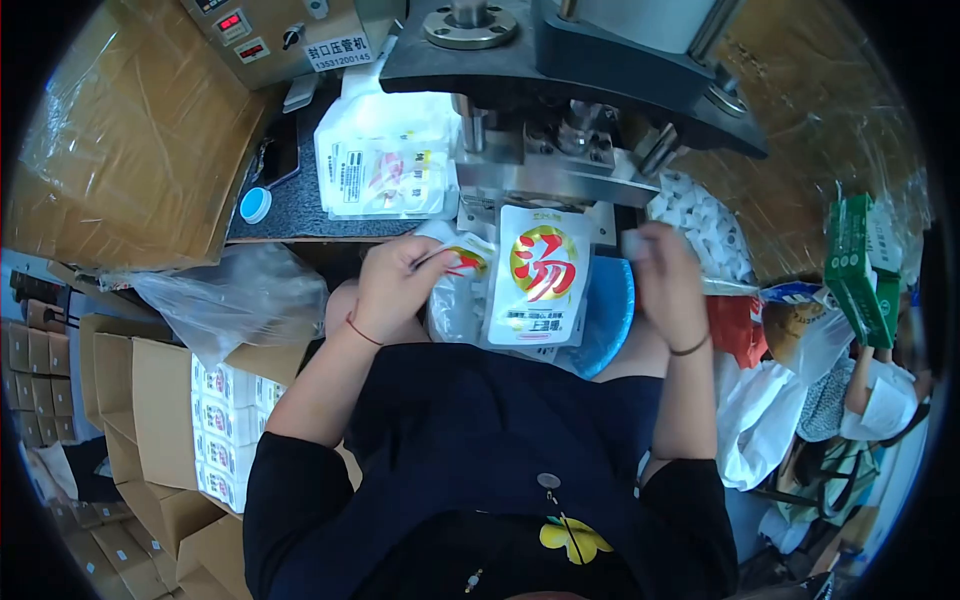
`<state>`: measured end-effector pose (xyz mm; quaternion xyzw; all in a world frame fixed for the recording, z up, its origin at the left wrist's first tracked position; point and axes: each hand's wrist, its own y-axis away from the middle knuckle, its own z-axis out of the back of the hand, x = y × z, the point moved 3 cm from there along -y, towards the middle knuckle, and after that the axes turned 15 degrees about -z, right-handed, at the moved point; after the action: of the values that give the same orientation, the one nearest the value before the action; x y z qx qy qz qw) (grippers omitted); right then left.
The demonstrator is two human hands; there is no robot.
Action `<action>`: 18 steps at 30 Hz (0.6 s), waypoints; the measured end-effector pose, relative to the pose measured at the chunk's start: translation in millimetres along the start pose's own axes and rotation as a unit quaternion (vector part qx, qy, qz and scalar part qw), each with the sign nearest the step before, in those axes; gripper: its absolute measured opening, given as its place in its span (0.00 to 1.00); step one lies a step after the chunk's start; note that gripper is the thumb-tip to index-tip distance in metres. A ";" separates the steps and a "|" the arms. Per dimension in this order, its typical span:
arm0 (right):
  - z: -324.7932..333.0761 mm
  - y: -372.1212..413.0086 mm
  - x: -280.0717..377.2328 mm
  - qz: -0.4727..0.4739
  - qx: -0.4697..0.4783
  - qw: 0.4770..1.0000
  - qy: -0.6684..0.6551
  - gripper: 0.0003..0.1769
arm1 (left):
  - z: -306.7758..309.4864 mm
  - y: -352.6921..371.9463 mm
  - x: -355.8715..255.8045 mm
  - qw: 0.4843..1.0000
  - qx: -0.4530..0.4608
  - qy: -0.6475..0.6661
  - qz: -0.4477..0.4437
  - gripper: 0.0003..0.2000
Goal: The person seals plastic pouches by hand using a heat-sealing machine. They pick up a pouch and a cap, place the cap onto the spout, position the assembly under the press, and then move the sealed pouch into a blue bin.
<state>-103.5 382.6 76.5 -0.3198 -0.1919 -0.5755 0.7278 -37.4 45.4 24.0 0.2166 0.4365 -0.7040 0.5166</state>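
Note:
My left hand (395, 287) is closed on the edge of a white printed pouch (466, 262) with red and yellow on it, bent over near the thumb. Beside it, a larger-looking white pouch (540, 275) with a big red character on a gold circle lies face up below the press. My right hand (668, 285) is blurred, its fingers curled. A pale smear at the fingertips may be a small piece it holds; its kind cannot be made out. Close to this hand are many small white plastic pieces (700, 225) in a bag. A blue basin (607, 315) shows behind the pouch.
A metal press (575, 75) with a blurred horizontal bar overhangs the work spot. Stacked flat pouches (390, 180) and a blue-and-white round cap (256, 205) lie on the dark bench (300, 222). An open carton (165, 410) stands at left. Another person's arm (859, 380) holds a green box (850, 270).

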 end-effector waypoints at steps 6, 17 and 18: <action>-12.3 0.5 52.9 -0.003 0.087 0.980 -0.176 0.07 | -53.8 1.5 -34.2 0.986 0.066 0.154 0.024 0.11; 1.1 9.5 30.1 -0.035 0.018 0.971 -0.238 0.09 | -92.6 14.7 -34.1 0.952 0.125 0.267 0.086 0.18; 1.2 9.3 36.9 -0.016 0.024 0.977 -0.210 0.09 | -93.6 13.7 -37.0 0.949 0.121 0.277 0.084 0.18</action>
<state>-84.7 358.3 99.0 -0.4126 -0.3597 -0.5020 0.6696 -24.6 142.6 -2.5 0.4999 0.4544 -0.6180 0.4021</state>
